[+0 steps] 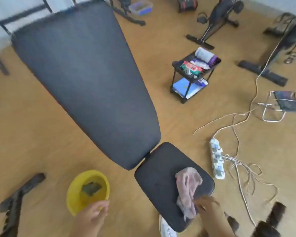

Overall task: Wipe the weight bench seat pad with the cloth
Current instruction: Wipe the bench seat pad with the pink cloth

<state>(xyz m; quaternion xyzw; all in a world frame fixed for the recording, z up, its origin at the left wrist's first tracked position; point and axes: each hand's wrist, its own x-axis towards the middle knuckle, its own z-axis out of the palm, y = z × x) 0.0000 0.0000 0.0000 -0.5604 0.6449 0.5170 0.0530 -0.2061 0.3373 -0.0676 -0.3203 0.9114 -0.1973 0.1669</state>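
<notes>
I see the weight bench seat pad (161, 177) low in the head view, a dark pad set just below the long, dark backrest pad (85, 79), with a narrow gap between the two. The pink cloth (187, 189) lies crumpled on the right half of the seat pad, running from mid-pad toward its near edge.

The right hand (210, 209) is at the near right edge of the seat pad. Its fingers (199, 201) are closed on the lower part of the cloth, holding it against the pad. Motion blur softens the outline, so I cannot tell how many fingers are in contact.

The left hand (94, 214) is over the near rim of a yellow basin (72, 190) that stands on the wooden floor (41, 134) to the left of the seat pad. The fingers are loosely curled and hold nothing that I can see. I cannot tell whether they touch the rim. A dark, sodden item (91, 187) lies inside the basin.

To the right of the seat pad, a white power strip (216, 159) lies on the floor with pale cables (243, 168) spreading from it. A small black shelf cart (193, 72) loaded with packets stands farther back. A white shoe (166, 228) shows below the pad's near edge.
</notes>
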